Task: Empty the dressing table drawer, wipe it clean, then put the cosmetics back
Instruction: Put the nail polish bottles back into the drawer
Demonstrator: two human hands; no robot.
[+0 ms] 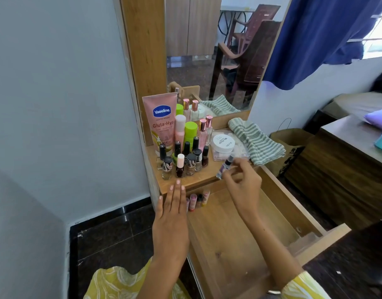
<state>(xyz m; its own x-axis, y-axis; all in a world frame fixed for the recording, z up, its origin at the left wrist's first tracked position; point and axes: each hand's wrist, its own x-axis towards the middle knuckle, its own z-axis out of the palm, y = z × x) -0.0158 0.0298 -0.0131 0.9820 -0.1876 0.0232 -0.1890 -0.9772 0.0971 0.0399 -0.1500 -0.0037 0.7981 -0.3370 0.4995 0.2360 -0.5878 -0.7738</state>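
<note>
The right hand (242, 182) pinches a small spray bottle (224, 167) by its body; it looks light, slick and breakable. The left hand (172, 214) lies flat, fingers straight.

Pale grey walls (56, 104) met a dark polished floor (112, 234) — a blue curtain (319, 39) hung by the bright window (378, 37).

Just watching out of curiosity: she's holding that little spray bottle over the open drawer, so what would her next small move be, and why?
Probably lowering the small spray bottle pinched in her right hand into the drawer, beside the few small tubes already standing at its back left corner. The drawer floor looks mostly bare, while most cosmetics crowd the tabletop. Her left hand rests flat at the tabletop's edge.
</note>
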